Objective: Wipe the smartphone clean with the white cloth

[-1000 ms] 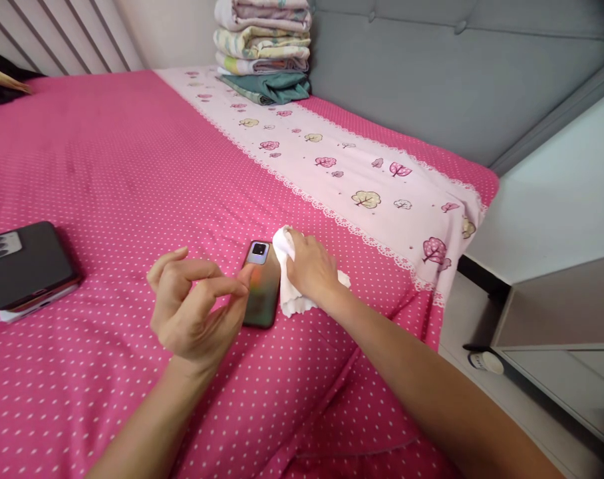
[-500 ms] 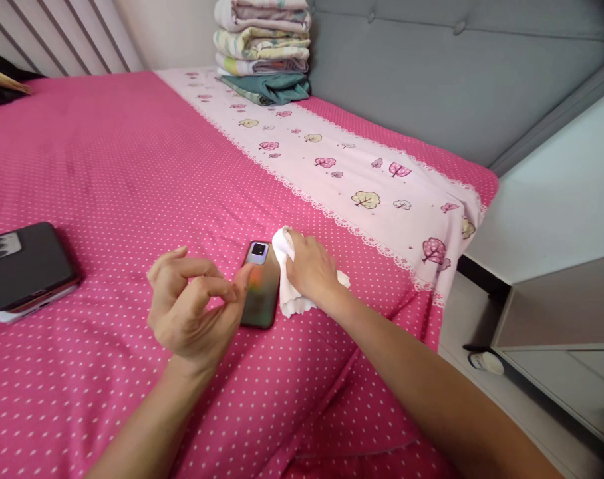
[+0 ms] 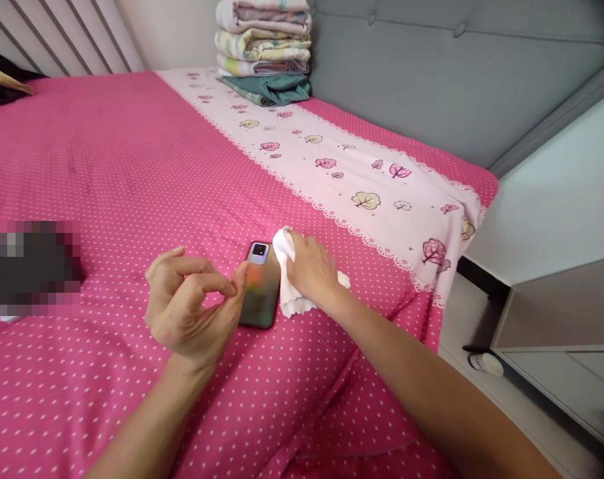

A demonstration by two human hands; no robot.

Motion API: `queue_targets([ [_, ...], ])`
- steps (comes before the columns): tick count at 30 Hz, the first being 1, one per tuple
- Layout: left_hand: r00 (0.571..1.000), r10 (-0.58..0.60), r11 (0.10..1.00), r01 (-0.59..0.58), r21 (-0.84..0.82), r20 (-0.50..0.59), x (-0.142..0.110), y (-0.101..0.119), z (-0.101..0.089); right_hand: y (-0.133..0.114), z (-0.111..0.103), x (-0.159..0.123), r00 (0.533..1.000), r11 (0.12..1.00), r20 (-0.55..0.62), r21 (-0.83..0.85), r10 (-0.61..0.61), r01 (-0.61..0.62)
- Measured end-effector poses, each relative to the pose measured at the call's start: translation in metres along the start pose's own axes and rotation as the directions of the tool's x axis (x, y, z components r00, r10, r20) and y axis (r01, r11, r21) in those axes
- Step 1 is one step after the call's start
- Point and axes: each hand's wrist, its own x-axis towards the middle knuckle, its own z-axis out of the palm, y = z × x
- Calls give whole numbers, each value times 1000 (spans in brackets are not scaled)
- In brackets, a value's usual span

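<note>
A phone (image 3: 260, 299) lies back up on the pink polka-dot bedding, its camera block at the far end. My left hand (image 3: 195, 306) hovers beside and partly in front of it, fingers curled and the index tip brought to the thumb in a pinch. Whether anything small sits in that pinch cannot be made out. To the right of the phone, my right hand (image 3: 312, 267) is closed over a white cloth (image 3: 296, 303), which lies crumpled on the bedding close against the phone's right edge.
At the left is a dark pixelated object (image 3: 30, 266). Folded bedding (image 3: 263, 46) is stacked by the grey headboard (image 3: 406, 73). Right of the bed edge stand a cabinet (image 3: 561, 313) and, on the floor, a white cup-like container (image 3: 485, 363).
My left hand has shifted slightly left, its thumb drawing back from the phone's camera area. My right hand and the cloth look unmoved. The phones at left are now pixelated.
</note>
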Motion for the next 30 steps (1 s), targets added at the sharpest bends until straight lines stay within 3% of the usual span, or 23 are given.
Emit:
queue_targets([
  [9, 996, -90, 996, 90, -18, -7, 2, 0, 0, 0, -1, 0, 1000, 1000, -10, -2, -11, 11],
  [30, 992, -123, 992, 124, 36, -15, 5, -3, 1, -3, -3, -1, 1000, 999, -13, -18, -28, 28],
])
